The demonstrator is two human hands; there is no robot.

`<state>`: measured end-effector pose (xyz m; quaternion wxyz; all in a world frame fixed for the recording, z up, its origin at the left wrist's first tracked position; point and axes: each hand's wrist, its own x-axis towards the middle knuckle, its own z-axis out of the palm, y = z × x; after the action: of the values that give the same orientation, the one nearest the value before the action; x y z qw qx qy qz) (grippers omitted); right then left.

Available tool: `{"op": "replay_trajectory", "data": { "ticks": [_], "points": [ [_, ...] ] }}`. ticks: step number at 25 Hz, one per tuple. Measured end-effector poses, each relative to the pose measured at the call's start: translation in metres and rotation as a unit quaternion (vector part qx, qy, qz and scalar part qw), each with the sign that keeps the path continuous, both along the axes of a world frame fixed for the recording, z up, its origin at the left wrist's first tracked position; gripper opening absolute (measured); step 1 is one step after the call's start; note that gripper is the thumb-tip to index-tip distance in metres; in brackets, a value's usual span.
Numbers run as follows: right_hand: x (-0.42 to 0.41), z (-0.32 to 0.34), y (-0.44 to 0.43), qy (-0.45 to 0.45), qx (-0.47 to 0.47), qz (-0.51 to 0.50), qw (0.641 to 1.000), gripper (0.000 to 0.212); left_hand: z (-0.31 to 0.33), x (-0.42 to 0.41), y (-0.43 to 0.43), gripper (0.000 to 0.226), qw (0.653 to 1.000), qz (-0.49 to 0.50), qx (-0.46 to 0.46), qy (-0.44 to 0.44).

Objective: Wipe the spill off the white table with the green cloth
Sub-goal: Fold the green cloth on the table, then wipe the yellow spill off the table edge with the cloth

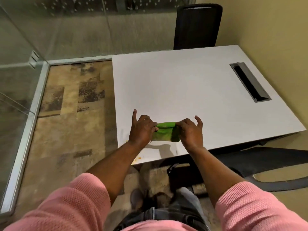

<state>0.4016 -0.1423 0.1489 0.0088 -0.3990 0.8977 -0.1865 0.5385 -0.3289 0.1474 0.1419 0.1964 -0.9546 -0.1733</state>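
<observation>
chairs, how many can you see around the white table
2. One black chair stands at the far edge of the white table. A second chair, dark and only partly visible, sits at the near right edge. Others may be out of frame.

— What sort of place was it?

— A small office meeting room. A plain white rectangular table [191, 84] stood against a beige painted wall [275, 30], with a long grey cable-access slot [250, 82] set into its top near the wall side.

— Anything else?

— A black high-backed office chair [198, 25] was drawn up at the far edge, and a glass partition wall with a dotted frosted band [50, 30] in a grey metal frame closed the left side. Patchwork brown-and-tan carpet tiles [71, 105] covered the floor.
</observation>
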Motion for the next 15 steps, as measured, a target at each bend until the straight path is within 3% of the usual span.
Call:
{"op": "replay_trajectory", "data": {
  "ticks": [5,12,15],
  "points": [
    [0.035,-0.026,-0.024,-0.028,0.054,0.052,0.997,0.035,-0.023,0.054,-0.013,0.018,0.997,0.036,0.048,-0.058],
    [0.043,-0.067,-0.037,-0.088,0.184,0.114,0.972,0.045,-0.073,0.08,-0.007,0.027,0.979,0.066,0.101,-0.164],
    [0.035,-0.09,-0.047,-0.094,0.179,0.111,0.973,0.041,-0.098,0.073,-0.01,0.029,0.972,0.075,0.104,-0.195]
  ]
}}
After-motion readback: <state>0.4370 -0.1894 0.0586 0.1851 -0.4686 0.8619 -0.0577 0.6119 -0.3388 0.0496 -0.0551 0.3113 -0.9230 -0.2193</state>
